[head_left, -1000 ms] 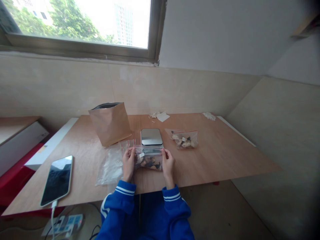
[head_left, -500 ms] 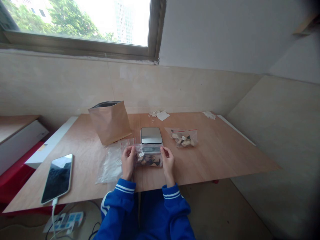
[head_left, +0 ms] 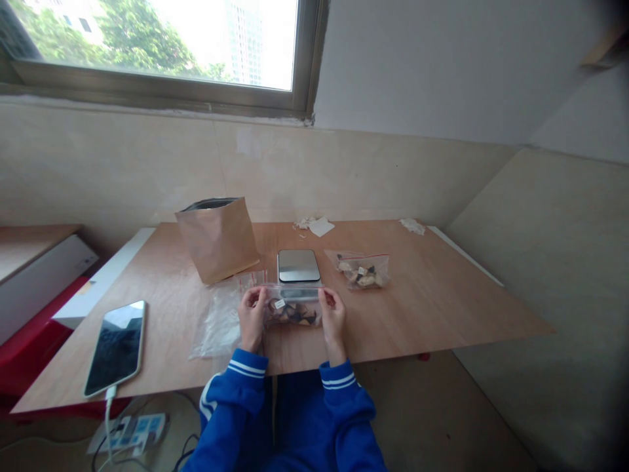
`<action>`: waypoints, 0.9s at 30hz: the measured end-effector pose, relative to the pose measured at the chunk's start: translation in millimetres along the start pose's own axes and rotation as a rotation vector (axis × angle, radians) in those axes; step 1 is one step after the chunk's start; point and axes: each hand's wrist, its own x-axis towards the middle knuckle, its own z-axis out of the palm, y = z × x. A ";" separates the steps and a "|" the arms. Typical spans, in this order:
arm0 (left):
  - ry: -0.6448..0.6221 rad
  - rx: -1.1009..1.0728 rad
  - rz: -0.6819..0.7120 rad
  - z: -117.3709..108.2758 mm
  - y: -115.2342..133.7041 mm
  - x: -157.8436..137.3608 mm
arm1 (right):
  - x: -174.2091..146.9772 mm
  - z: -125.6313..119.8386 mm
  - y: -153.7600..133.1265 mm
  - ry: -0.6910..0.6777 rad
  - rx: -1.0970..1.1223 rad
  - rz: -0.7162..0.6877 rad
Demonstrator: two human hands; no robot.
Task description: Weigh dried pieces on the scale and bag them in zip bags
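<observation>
Transparent bag (head_left: 293, 314) of brown, pale and dark pieces hangs or rests between the person's two hands near the front edge of the desk (head_left: 432, 314); whether its bottom touches the wood is hard to tell. Left hand (head_left: 252, 318) pinches the upper left corner between thumb and curled fingers, and right hand (head_left: 333, 318) pinches the upper right corner likewise, each closed on the film, with some fingertips out of sight behind the others. A small white label (head_left: 280, 304) shows on the bag, its print too small to read. Just behind stands a flat scale (head_left: 299, 265), its front part seen only through the film, so no reading can be made out. Flat empty bags (head_left: 219, 328) lie beside the left hand, which covers part of them. Beyond them an upright brown pouch (head_left: 219, 239) gapes at the top, its contents hidden. Right of the scale, a filled bag (head_left: 367, 275) partly covers another one (head_left: 339, 259). At the left, reflections veil the screen of a phone (head_left: 116, 347). Its white cable (head_left: 109, 419) drops past the desk edge. A blurred object (head_left: 607, 52) is cut off at upper right.
</observation>
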 end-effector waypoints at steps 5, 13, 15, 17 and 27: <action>-0.022 -0.022 -0.026 0.8 -0.5 -2.4 | -1.6 0.2 -5.0 -0.021 0.052 0.042; -0.022 -0.027 -0.013 1.5 -0.6 -3.0 | -2.1 0.6 -6.5 0.013 0.019 0.026; -0.011 -0.006 0.004 1.4 1.1 -3.1 | -2.0 0.9 -5.1 0.034 0.001 0.011; -0.005 0.012 0.019 1.4 3.4 -3.5 | -1.8 0.8 -3.2 0.043 -0.013 -0.007; -0.006 0.044 0.017 2.2 6.0 -4.4 | -1.1 -0.4 0.7 0.045 -0.032 -0.007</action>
